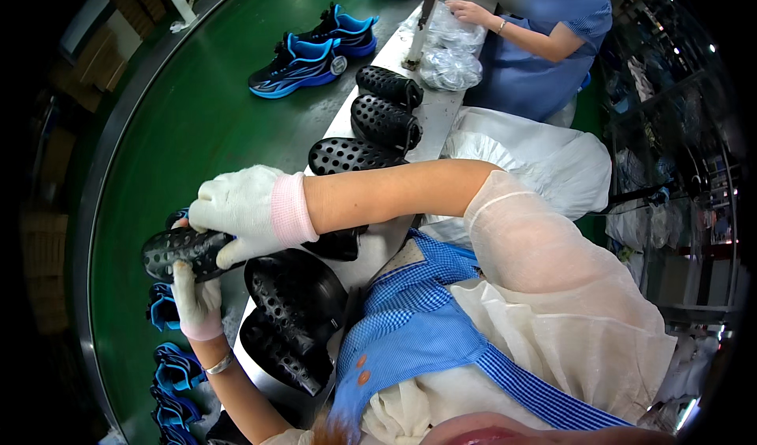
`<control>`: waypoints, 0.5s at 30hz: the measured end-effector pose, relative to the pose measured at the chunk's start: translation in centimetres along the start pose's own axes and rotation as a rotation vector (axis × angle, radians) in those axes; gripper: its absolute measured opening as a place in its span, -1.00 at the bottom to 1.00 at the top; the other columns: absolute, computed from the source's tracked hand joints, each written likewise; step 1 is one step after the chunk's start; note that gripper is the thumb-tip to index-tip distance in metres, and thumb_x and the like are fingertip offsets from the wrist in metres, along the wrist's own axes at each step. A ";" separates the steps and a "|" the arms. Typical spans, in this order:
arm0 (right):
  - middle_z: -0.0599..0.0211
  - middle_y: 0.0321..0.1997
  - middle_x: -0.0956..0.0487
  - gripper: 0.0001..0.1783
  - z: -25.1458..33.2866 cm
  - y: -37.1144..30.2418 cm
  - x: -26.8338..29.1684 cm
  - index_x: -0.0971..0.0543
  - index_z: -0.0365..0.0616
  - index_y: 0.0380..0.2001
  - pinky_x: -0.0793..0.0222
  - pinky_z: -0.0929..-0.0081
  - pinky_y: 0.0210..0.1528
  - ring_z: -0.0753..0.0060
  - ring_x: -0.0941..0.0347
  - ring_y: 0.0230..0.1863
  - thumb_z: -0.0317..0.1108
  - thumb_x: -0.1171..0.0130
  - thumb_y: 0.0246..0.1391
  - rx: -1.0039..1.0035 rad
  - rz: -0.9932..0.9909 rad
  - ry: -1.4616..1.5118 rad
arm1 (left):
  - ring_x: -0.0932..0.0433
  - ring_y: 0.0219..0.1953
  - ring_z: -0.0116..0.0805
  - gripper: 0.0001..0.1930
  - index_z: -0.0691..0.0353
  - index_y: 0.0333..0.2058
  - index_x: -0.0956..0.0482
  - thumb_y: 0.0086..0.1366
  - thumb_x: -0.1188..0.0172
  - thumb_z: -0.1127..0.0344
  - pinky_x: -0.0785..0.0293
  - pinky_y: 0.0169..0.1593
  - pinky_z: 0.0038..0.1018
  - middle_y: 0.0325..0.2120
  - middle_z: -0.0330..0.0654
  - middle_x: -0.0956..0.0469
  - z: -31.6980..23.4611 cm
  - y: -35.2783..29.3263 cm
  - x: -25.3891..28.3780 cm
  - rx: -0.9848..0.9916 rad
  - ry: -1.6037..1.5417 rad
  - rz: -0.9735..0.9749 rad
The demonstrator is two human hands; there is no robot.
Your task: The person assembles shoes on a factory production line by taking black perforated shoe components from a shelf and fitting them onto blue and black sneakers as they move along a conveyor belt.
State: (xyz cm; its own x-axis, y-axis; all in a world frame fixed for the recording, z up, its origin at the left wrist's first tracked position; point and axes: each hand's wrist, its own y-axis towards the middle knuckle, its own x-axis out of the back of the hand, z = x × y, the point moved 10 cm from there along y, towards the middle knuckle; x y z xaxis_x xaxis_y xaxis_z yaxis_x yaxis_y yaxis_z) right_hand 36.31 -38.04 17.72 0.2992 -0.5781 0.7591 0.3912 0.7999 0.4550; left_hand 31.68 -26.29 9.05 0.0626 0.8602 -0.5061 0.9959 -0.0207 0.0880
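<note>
Both my hands wear white knit gloves and hold one black perforated shoe tree (183,252) above the green belt. My right hand (240,211) reaches across from the right and grips its top and inner end, fingers closed. From below, my left hand (195,299) pinches it, with the thumb on the near side; most of its other fingers are hidden behind. Close to my body, a pair of larger black perforated shoe trees (292,299) lies on the pale ledge. Beyond my right forearm, several more shoe trees (385,121) lie in a row along it.
Black-and-blue sneakers (296,66) stand on the green belt (169,141), with several more (177,366) at lower left. A metal rim (106,169) borders the belt. At the far end, a co-worker (544,58) handles clear plastic bags (451,66). A white sack (536,157) bulges beside the ledge.
</note>
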 end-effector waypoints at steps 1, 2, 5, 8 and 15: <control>0.14 -0.32 -0.49 -0.54 -0.8 0.1 -0.5 -0.48 -0.19 -0.32 -0.47 0.29 -0.26 0.14 -0.49 -0.22 -0.01 -0.20 -0.14 -0.066 0.038 0.009 | -0.25 0.18 -0.26 -0.52 0.32 0.19 -0.14 0.40 0.12 0.19 -0.11 0.27 -0.25 0.15 -0.08 -0.25 0.5 0.1 0.7 0.008 -0.010 -0.007; 0.14 -0.32 -0.49 -0.54 -0.9 0.3 -0.6 -0.48 -0.19 -0.32 -0.47 0.29 -0.26 0.14 -0.49 -0.22 -0.01 -0.20 -0.14 -0.066 0.040 0.011 | -0.30 0.13 -0.26 -0.57 0.32 0.15 -0.21 0.40 0.13 0.20 -0.17 0.24 -0.26 0.10 -0.08 -0.31 0.6 0.3 0.7 -0.010 0.036 -0.035; 0.01 -0.40 -0.54 -0.47 -2.5 0.4 -2.9 -0.50 -0.27 -0.39 -0.48 0.25 -0.32 0.06 -0.54 -0.35 0.07 -0.10 -0.08 -0.197 0.240 -0.028 | -0.35 0.10 -0.26 -0.60 0.33 0.10 -0.27 0.41 0.13 0.20 -0.24 0.20 -0.26 0.06 -0.07 -0.37 1.1 0.1 3.2 -0.035 0.040 -0.047; 0.04 -0.49 -0.56 -0.49 -2.5 1.0 -3.5 -0.53 -0.26 -0.49 -0.47 0.26 -0.37 0.06 -0.54 -0.42 0.08 -0.09 -0.08 -0.200 0.282 -0.083 | -0.39 0.07 -0.24 -0.61 0.32 0.06 -0.32 0.40 0.11 0.17 -0.34 0.14 -0.26 0.04 -0.08 -0.39 1.8 0.6 3.8 -0.026 -0.022 -0.064; 0.07 -0.61 -0.55 -0.48 -3.1 2.0 -4.8 -0.57 -0.23 -0.58 -0.44 0.24 -0.46 0.08 -0.54 -0.50 0.09 -0.03 -0.07 -0.172 0.422 -0.195 | -0.52 -0.18 -0.33 -0.51 0.32 0.03 -0.35 0.33 0.00 0.01 -0.47 -0.26 -0.55 -0.11 -0.13 -0.48 4.1 -0.9 10.7 0.299 0.425 -0.279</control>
State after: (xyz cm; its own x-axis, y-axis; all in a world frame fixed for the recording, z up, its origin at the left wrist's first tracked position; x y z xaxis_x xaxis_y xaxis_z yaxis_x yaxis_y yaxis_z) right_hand 38.32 -34.10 13.56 0.3004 -0.1560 0.9410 0.4143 0.9099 0.0185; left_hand 31.74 -19.17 0.06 -0.1743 0.9813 -0.0815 0.9502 0.1459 -0.2755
